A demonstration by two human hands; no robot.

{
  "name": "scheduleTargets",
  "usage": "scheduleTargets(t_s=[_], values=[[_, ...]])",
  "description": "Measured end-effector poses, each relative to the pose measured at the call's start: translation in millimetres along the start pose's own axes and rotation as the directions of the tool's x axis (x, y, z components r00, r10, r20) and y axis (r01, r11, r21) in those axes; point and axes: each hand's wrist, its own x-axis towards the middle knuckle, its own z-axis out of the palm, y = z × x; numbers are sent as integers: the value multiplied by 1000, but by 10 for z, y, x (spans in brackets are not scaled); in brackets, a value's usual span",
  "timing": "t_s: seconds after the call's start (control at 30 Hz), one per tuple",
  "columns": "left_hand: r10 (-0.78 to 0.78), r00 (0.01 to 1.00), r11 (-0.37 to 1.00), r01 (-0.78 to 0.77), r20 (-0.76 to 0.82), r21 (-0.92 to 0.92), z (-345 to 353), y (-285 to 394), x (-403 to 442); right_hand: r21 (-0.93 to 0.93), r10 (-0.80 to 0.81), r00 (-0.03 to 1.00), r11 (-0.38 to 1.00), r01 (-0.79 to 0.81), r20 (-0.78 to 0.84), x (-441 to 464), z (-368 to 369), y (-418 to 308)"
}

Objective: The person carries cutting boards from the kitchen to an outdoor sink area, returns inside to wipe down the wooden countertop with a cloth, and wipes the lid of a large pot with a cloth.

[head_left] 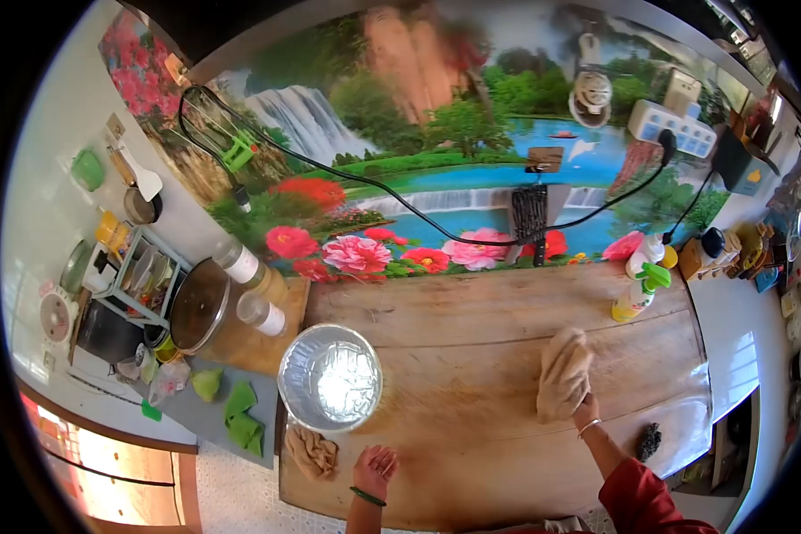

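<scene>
A beige cloth [564,374] is gripped at its lower end by my right hand [586,411], on the right part of the wooden board [454,356]. My left hand [376,470] is near the board's front edge, palm up with its fingers curled, and I cannot make out anything in it. Just up and left of that hand stands a round, shiny container [330,378], with a bright reflection inside. Below the container lies a second crumpled brown cloth [311,452]. A dark scouring pad [649,441] rests right of my right forearm.
A spray bottle [633,301] with a green nozzle stands at the board's back right. Jars [261,314], a glass lid [199,305] and a small rack [136,276] are at the left. A black cable [400,198] hangs across the back wall. Green cloths [243,418] lie left of the board.
</scene>
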Motion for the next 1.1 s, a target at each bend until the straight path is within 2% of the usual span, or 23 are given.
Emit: scheduleTargets(t_s=[0.07,0.13,0.17,0.23,0.27,0.3,0.33,0.37,0.4,0.43,0.47,0.5,0.53,0.57,0.6,0.67,0.77,0.9,1.0,1.07,1.1], values=[[-3,997,997,-3,-77,-76,-71,250,255,85,175,984,980,-178,41,-142,198,-143],[-30,997,994,22,-75,-108,-190,453,516,140,286,956,946,-292,57,-187,338,-350],[-49,996,988,38,-74,-152,-190,498,641,158,303,951,938,-309,60,-138,403,-455],[-67,994,992,58,-82,-113,-83,594,646,118,288,956,949,-293,56,31,522,-595],[-181,983,977,179,9,120,-72,609,637,78,267,963,960,-270,44,170,581,-603],[-302,951,899,260,70,354,-29,652,621,36,246,969,968,-247,33,308,639,-612],[-302,951,900,260,70,350,91,734,537,-40,199,980,979,-198,19,454,714,-608],[-141,976,852,35,164,522,278,851,424,-41,195,980,980,-194,25,640,793,-558],[0,959,734,-192,282,651,473,973,432,14,117,993,993,-117,-8,882,870,-490],[61,900,658,-362,432,661,634,1174,605,69,41,998,997,-38,-43,1104,948,-447],[45,914,772,-288,403,566,742,1218,599,75,39,999,997,-37,-30,1343,1036,-479],[406,715,368,-698,569,614,903,1357,846,124,23,998,992,-15,-61,1624,1130,-567],[400,825,614,-564,398,552,1078,1523,1039,175,9,995,984,9,-97,1861,1203,-680],[486,823,696,-568,295,440,1289,1668,1254,183,5,995,983,13,-97,2034,1261,-787],[579,759,674,-651,296,350,1386,1745,1581,224,-72,993,970,91,-90,2192,1317,-890],[396,918,899,-384,-17,212,1640,1938,2095,262,-181,978,944,202,-100,2416,1405,-1032],[310,949,943,-299,-58,148,1849,2028,2561,282,-199,975,934,218,-96,2502,1402,-1069],[225,967,974,-222,-119,40,2161,2054,2755,286,-177,979,937,200,-103,2506,1417,-1069],[238,970,971,-235,-43,50,2329,2084,2771,279,-184,978,938,205,-102,2499,1449,-1043],[292,941,956,-281,174,-86,2405,2109,2713,274,-181,978,940,204,-106,2502,1442,-1044],[292,940,956,-281,176,-85,2412,2108,2674,272,-179,978,941,202,-107,2495,1435,-1047]])
